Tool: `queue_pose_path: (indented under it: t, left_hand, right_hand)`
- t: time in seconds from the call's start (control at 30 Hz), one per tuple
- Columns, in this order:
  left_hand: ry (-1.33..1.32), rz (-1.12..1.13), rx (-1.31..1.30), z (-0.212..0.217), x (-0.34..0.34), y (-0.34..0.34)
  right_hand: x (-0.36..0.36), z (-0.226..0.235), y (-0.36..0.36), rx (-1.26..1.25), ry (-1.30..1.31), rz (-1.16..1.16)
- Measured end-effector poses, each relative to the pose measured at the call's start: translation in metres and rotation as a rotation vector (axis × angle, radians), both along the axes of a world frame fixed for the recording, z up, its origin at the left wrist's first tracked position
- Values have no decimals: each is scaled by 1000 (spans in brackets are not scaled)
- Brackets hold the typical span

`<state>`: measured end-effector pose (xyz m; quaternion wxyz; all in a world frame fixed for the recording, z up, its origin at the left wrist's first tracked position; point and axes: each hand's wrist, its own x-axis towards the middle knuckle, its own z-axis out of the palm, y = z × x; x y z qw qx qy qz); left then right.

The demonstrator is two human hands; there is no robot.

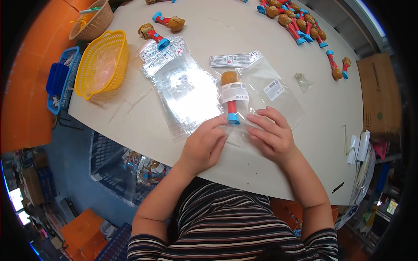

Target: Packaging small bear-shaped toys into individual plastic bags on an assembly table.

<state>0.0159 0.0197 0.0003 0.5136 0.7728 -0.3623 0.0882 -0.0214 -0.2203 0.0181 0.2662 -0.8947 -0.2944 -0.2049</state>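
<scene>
A small toy with a brown bulb-shaped head, red stem and blue foot (pixel 234 118) lies inside a clear plastic bag (pixel 252 102) in front of me. A white printed label covers the toy's middle. My left hand (pixel 204 143) pinches the bag's near edge, just left of the blue foot. On the right side of the bag rests my right hand (pixel 273 135), its fingers apart and touching the film. Under the bag's right part lies another clear bag with a white label (pixel 273 89). Left of the toy is a shiny stack of flat clear bags (pixel 178 82).
Two similar toys (pixel 170 22) lie above the stack, and a pile of them (pixel 300 21) sits far right. A yellow basket (pixel 122 48) and a blue basket (pixel 75 71) stand left. A crumpled plastic scrap (pixel 303 81) and a cardboard box (pixel 379 98) are right. A crate (pixel 104 150) stands below.
</scene>
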Motion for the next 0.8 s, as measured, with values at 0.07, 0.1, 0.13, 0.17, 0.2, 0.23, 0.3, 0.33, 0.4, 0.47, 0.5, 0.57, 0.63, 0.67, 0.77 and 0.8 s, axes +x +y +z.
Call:
queue_pose_path:
  t: [0.07, 0.1, 0.13, 0.17, 0.2, 0.23, 0.3, 0.33, 0.4, 0.47, 0.5, 0.57, 0.63, 0.67, 0.77, 0.8]
  left_hand:
    - [6, 11, 8, 0, 1, 5]
    - [40, -18, 12, -2, 3, 8]
    - [73, -46, 16, -3, 5, 10]
    - [74, -43, 16, -4, 6, 11]
    - [58, -77, 22, -4, 9, 11]
    - [43, -114, 29, 0, 11, 10]
    - [-42, -92, 19, 9, 13, 6]
    - [-130, -70, 10, 14, 14, 4]
    - [-99, -164, 11, 11, 19, 6]
    - [-68, -260, 13, 11, 22, 7]
    - [-9, -272, 9, 12, 23, 8]
    - [53, -283, 5, 9, 21, 7]
    - [365, -174, -53, 4, 14, 3]
    - [365, -177, -53, 6, 12, 0]
    - [659, -69, -76, 10, 7, -8]
    - [642, -42, -74, 7, 6, -10]
  right_hand:
    - [1, 1, 0, 42, 49, 40]
    - [0, -2, 0, 139, 155, 9]
    - [-1, -3, 1, 236, 261, -21]
    - [-1, -3, 1, 235, 262, -17]
    - [-2, -2, 2, 271, 305, -35]
    - [-3, -1, 2, 306, 348, -55]
    - [-6, -2, 3, 363, 426, -75]
    - [-7, -2, 3, 421, 501, -93]
    - [-8, -5, 1, 409, 477, -92]
    - [-9, -5, -1, 397, 452, -92]
    - [-10, -4, 0, 421, 470, -98]
    - [-12, 0, 2, 445, 490, -104]
    - [-14, 4, 7, 602, 644, -187]
    - [-15, 4, 9, 603, 644, -191]
    - [-15, 2, 17, 782, 744, -285]
    - [-14, 3, 20, 888, 875, -343]
